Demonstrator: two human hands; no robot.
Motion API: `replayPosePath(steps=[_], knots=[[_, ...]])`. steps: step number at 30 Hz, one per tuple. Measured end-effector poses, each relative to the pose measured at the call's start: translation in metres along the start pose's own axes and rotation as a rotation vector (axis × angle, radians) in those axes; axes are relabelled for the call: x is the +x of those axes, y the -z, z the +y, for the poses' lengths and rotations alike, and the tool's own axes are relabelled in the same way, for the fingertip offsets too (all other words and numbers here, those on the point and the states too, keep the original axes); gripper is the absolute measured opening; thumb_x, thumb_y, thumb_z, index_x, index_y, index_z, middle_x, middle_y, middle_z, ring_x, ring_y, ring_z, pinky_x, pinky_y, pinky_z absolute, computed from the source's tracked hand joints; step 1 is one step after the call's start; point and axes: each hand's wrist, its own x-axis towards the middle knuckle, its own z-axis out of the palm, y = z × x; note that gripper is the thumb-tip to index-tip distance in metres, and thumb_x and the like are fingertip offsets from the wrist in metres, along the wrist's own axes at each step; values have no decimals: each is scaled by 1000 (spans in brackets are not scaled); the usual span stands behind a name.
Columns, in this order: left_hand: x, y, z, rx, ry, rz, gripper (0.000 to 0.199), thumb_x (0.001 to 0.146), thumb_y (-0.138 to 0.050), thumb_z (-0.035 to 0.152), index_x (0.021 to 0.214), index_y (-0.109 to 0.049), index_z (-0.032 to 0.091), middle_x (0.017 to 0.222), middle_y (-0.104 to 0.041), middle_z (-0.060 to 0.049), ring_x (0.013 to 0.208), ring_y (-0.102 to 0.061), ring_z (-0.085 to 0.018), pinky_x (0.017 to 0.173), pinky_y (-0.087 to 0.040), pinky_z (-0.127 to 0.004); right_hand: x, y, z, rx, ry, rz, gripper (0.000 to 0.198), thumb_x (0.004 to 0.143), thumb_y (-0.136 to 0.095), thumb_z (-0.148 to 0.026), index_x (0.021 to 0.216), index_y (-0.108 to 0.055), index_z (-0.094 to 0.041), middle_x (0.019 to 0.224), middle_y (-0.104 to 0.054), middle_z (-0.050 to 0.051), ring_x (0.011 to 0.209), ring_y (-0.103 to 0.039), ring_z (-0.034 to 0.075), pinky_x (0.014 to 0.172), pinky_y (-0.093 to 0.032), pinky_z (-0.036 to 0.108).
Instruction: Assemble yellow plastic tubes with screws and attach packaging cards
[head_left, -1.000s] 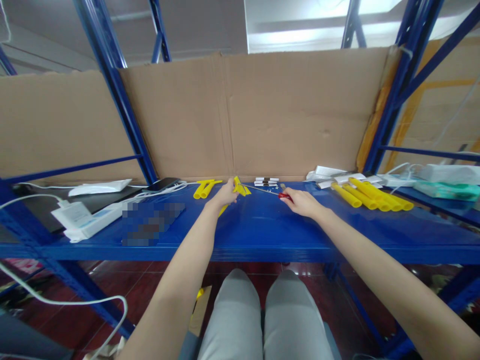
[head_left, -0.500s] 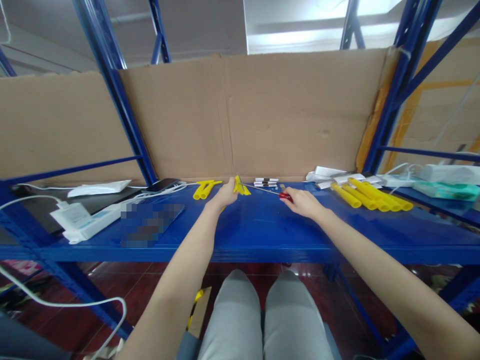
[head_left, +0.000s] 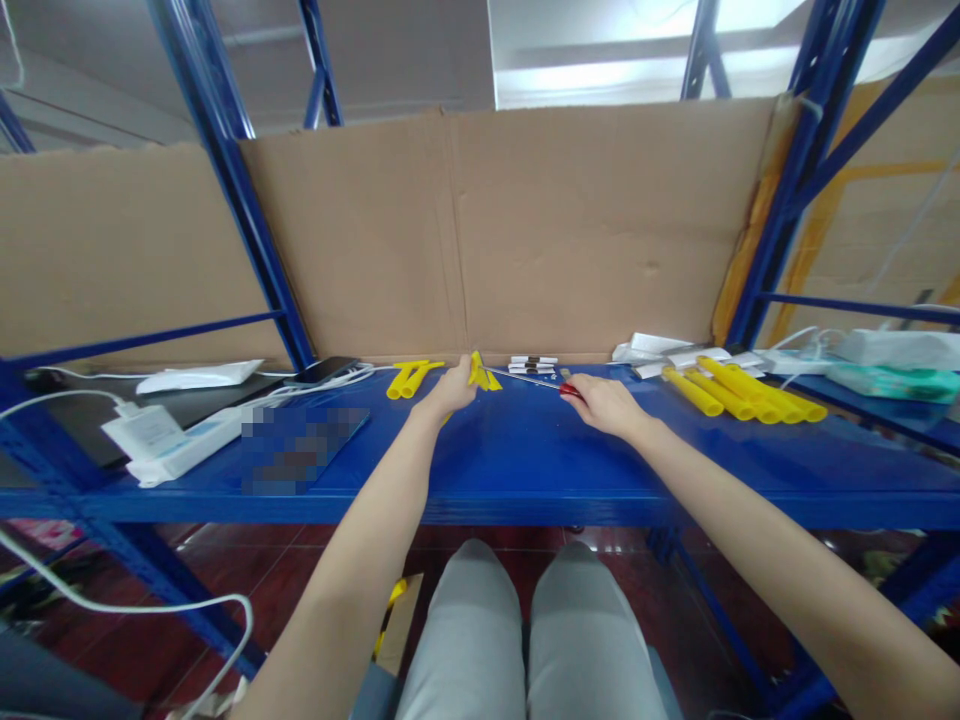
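My left hand (head_left: 454,385) is closed around a yellow plastic piece (head_left: 480,371) with a flared end, held low over the blue shelf near its back. My right hand (head_left: 609,405) grips a screwdriver by its red handle (head_left: 568,390). The thin metal shaft (head_left: 528,378) points left and its tip meets the yellow piece; the exact contact is too small to make out. Just beyond the shaft lies a small stack of white-and-black strips (head_left: 532,362), with tiny bits beside it. Left of my left hand lie yellow T-shaped pieces (head_left: 409,380).
Several yellow tubes (head_left: 750,392) lie at the right beside white packets (head_left: 660,352). At the left are a white power strip (head_left: 199,450) with a charger (head_left: 142,430), cables and a flat dark object (head_left: 341,440). A cardboard panel (head_left: 555,220) closes the back, between blue posts.
The red screwdriver handle appears slightly turned in my right hand, with the fingers a little shifted. My left hand and the yellow piece stay in place.
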Motion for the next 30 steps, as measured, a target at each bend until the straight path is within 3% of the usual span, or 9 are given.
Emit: replayPosePath(steps=[12, 18, 22, 30], knots=[[0, -1, 0, 4, 4, -5, 38, 86, -48, 11, 124, -41, 13, 107, -69, -14, 93, -67, -20, 79, -50, -29, -4, 4, -6, -151, -32, 46, 37, 99, -27, -35, 113, -56, -18, 112, -66, 13, 92, -65, 24, 62, -39, 27], [0, 0, 2, 41, 20, 26, 44, 84, -50, 10, 127, -41, 13, 108, -68, -14, 102, -65, -23, 83, -48, -30, 0, -1, -7, -86, -59, -23, 40, 98, -31, -39, 120, -52, -12, 113, -66, 17, 93, -66, 27, 70, -44, 31], [0, 1, 1, 87, 7, 43, 44, 84, -50, 11, 127, -41, 13, 114, -66, -16, 106, -63, -25, 83, -47, -30, 2, -3, -5, -51, -44, -47, 39, 99, -28, -33, 118, -55, -12, 116, -64, 18, 100, -64, 26, 78, -46, 32], [4, -5, -1, 72, -33, 7, 33, 86, -48, 11, 118, -44, 15, 111, -67, -16, 103, -65, -24, 81, -49, -31, 0, 0, -3, -26, -110, -67, 34, 97, -37, -35, 120, -51, -15, 114, -66, 14, 98, -65, 27, 76, -47, 33]])
